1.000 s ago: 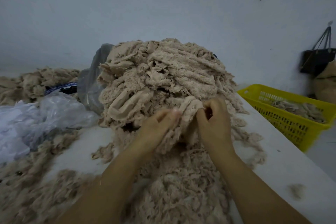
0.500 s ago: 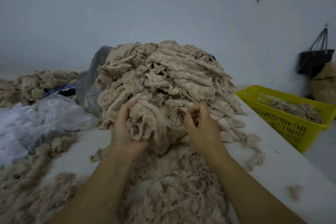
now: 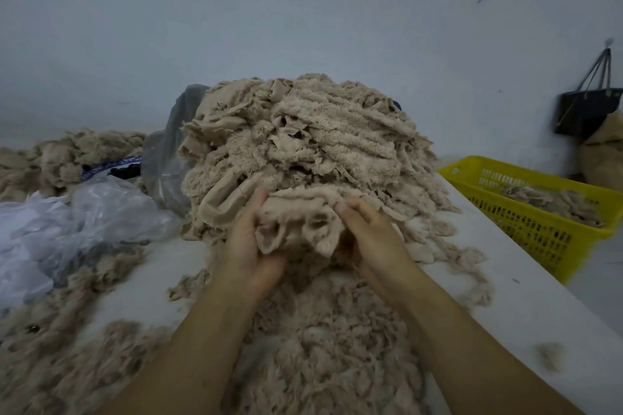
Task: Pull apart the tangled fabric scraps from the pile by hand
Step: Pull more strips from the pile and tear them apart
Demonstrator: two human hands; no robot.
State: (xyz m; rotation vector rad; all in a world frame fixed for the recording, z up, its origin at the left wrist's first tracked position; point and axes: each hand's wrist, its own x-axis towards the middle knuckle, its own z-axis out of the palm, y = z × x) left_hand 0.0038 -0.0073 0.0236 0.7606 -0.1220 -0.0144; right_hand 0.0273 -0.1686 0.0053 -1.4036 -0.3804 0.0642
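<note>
The left hand and right hand are bare, and both forearms are bare and slim as far as they show.

1. A yellow basket stood off the white table's right edge.
2. A black bag hung on the pale wall, just above a brown sack.
3. Crumpled clear plastic lay on the left.
4. A grey plastic bag stood farther back.
</note>
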